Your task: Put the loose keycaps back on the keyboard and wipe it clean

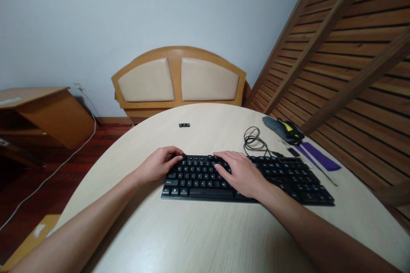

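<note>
A black keyboard (211,194) lies flat on the pale round table, its keys facing up. At its far left corner is my left hand (158,164), closed on the keyboard with thumb and index finger close together at the top keys. My right hand (241,170) rests over the middle of the keyboard. Its fingers stretch along the top row and its thumb is apart, above the keys below; I see nothing held in it. Several small black keycaps (184,125) sit in a short row on the table beyond the keyboard.
A looped black cable (254,140) lies behind the keyboard. To the right are a grey, black and yellow item (288,130), a purple strip (320,157) and a thin rod (326,175). Beyond the table stand a padded wooden headboard (177,53) and slatted wood (352,47).
</note>
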### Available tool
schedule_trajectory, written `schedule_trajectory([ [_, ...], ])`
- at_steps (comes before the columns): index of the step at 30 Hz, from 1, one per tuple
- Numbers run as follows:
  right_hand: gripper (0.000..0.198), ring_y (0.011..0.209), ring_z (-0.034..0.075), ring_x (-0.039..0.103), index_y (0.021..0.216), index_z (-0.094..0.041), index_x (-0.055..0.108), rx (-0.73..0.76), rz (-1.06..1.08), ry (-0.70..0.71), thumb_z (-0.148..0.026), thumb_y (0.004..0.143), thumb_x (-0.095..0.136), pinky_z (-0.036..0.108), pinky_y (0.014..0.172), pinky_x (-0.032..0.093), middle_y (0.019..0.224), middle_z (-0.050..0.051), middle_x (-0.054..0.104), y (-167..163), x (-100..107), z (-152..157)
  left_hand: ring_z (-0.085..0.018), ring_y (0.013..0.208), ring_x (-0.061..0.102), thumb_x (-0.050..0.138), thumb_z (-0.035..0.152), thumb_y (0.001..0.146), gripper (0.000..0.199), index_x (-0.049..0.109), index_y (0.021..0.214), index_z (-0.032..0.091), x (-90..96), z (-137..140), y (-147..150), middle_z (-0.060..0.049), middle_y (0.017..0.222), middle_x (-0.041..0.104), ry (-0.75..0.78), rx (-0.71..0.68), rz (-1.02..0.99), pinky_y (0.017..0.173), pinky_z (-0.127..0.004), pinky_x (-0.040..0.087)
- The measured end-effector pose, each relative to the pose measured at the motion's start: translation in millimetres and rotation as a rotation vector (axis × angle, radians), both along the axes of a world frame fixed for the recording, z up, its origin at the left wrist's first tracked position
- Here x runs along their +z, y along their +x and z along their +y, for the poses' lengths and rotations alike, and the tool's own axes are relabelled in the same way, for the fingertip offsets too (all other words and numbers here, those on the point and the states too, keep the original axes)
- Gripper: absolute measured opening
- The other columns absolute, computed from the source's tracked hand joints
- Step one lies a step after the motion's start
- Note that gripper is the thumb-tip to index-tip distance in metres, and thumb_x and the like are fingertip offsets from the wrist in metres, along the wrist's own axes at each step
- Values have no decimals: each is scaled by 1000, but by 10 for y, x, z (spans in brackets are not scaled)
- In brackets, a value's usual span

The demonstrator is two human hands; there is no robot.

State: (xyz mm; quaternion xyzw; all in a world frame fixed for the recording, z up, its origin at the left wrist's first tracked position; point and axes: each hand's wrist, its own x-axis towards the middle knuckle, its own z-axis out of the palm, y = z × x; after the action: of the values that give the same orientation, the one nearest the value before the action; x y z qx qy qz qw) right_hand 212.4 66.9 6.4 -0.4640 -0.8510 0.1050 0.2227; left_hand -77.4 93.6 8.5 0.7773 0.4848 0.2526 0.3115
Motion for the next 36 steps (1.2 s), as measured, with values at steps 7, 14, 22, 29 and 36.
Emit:
schedule_trajectory([
  [7, 35, 114, 23, 63, 127, -20, 62, 1, -1, -2, -36, 100, 48, 43, 101, 44, 126, 8, 70, 8, 1, -12, -25, 90, 68, 52, 44, 93, 28, 68, 98, 21, -50, -9, 18, -7, 98, 74, -40, 29, -46, 85, -41, 53],
  [14, 34, 114, 23, 63, 126, -20, 62, 6, -3, -2, -36, 100, 48, 42, 100, 44, 125, 7, 70, 4, -2, -23, -25, 88, 67, 51, 45, 94, 28, 66, 96, 22, -49, -14, 39, -7, 96, 73, -75, 28, -52, 84, -41, 53],
  [22, 33, 113, 24, 64, 125, -20, 62, 8, 1, 9, -35, 99, 50, 44, 100, 45, 125, 7, 70, 8, -7, -16, -26, 99, 67, 49, 39, 98, 27, 69, 105, 23, -22, -48, 19, -8, 107, 73, 140, 16, 196, 90, -42, 52],
  [29, 31, 112, 25, 65, 124, -21, 63, 14, 10, 25, -35, 99, 51, 44, 99, 47, 124, 7, 71, 2, -8, -18, -27, 100, 68, 52, 38, 97, 25, 72, 104, 25, -39, -53, 49, -7, 108, 75, 100, 57, 141, 91, -43, 52],
  [36, 32, 112, 25, 64, 125, -22, 63, 9, 14, 18, -35, 99, 51, 44, 100, 46, 123, 7, 71, 11, -13, -17, -27, 98, 70, 55, 37, 95, 24, 74, 102, 24, -36, -60, 60, -7, 106, 76, 117, 78, 103, 91, -43, 53],
])
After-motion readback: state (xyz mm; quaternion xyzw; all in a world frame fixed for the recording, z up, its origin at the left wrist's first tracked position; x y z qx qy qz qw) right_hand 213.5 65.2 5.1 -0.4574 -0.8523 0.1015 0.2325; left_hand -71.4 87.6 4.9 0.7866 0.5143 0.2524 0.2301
